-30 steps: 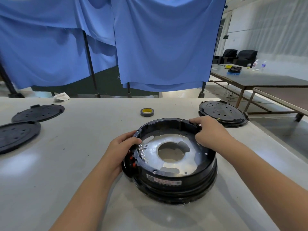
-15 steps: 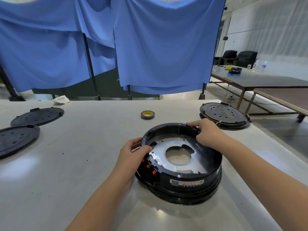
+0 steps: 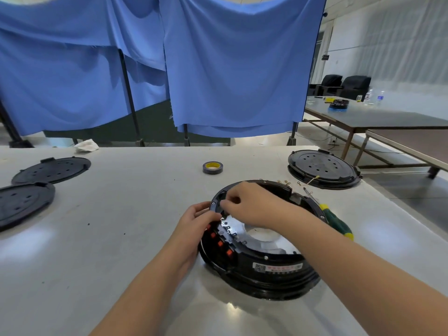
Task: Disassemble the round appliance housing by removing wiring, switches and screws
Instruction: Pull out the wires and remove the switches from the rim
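Round housing (image 3: 261,241) sits on counter (image 3: 109,238). Both hands meet at its left rim: left hand (image 3: 194,223) grips outside by red switches (image 3: 220,243), right hand (image 3: 247,204) reaches across, grip pinched narrow just inside (on what, cannot tell).

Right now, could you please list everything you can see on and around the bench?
Round housing: one, black, bench centre, silver plate inside.
Red switches: about four, on the housing's left wall.
Screwdriver: one, green and yellow, right of the housing.
Small screws: several, brass, behind the housing.
Tape roll: one, black with yellow core, bench middle.
Black discs: two at left; another at right.
Crumpled cloth: one, white, far left edge.
Blue curtains: behind.
Left hand: holds the housing's left rim.
Right hand: fingers pinching at the inner rim.
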`<action>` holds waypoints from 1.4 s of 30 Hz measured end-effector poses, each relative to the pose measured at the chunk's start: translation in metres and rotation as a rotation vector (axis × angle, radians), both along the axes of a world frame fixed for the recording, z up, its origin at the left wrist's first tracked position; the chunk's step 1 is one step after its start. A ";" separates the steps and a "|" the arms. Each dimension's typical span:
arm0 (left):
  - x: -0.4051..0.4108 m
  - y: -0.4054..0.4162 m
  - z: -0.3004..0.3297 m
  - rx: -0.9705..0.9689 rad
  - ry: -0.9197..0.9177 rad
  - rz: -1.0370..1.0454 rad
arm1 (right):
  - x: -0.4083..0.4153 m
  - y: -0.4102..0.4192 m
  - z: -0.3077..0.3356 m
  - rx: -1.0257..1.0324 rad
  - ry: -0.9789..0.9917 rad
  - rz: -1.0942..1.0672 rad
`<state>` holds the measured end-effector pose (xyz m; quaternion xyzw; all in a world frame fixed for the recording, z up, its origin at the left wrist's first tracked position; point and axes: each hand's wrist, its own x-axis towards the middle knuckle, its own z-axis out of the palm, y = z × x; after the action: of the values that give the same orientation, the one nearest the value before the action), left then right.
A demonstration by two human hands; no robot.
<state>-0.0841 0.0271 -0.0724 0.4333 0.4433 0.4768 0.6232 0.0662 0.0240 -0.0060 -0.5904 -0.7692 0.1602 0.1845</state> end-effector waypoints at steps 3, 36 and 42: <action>-0.005 0.001 -0.002 0.027 0.029 -0.064 | -0.003 0.002 -0.010 -0.087 0.089 -0.029; -0.015 0.016 -0.010 0.148 -0.023 -0.407 | 0.000 0.003 -0.023 -0.350 0.421 -0.093; -0.016 0.014 -0.011 0.150 -0.033 -0.401 | 0.001 0.002 -0.020 -0.497 0.511 -0.070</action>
<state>-0.1003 0.0411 -0.0836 0.5499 0.3013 0.3820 0.6789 0.0676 0.0257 -0.0261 -0.5842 -0.6150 0.4784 0.2272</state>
